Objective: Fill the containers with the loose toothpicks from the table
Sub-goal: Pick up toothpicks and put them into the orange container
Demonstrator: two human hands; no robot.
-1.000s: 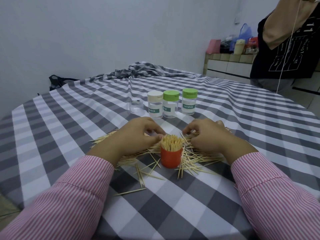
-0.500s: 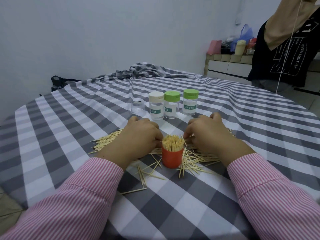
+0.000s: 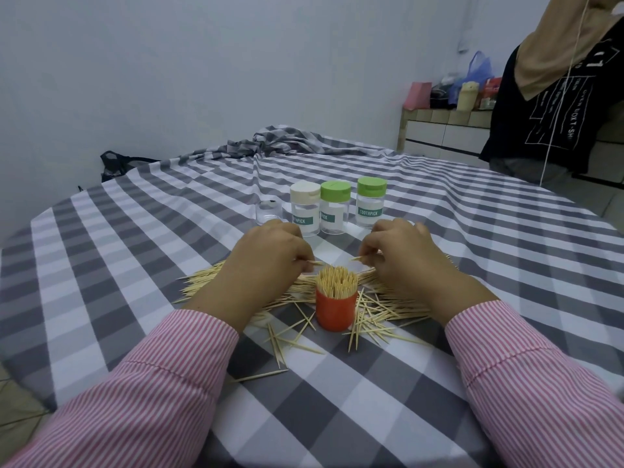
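An orange container (image 3: 336,310) stands upright in front of me, packed with toothpicks on end. Loose toothpicks (image 3: 381,310) lie scattered around it on the checked tablecloth (image 3: 135,265). My left hand (image 3: 270,256) is just left of and behind the container, pinching a few toothpicks whose tips stick out to the right. My right hand (image 3: 401,255) mirrors it on the other side and pinches toothpicks pointing left. Behind my hands stand a cream-lidded container (image 3: 305,209) and two green-lidded containers (image 3: 335,207) (image 3: 371,201), all capped and looking empty.
A small clear cap (image 3: 268,211) sits left of the cream-lidded container. A person in a black shirt (image 3: 557,106) stands at the far right. A low cabinet (image 3: 445,133) with bags on top stands behind the table. Bunched cloth (image 3: 280,138) lies at the table's far edge.
Both hands have lifted slightly from the pile and now hold toothpicks pinched at the fingertips, just behind the orange container. The containers have not moved.
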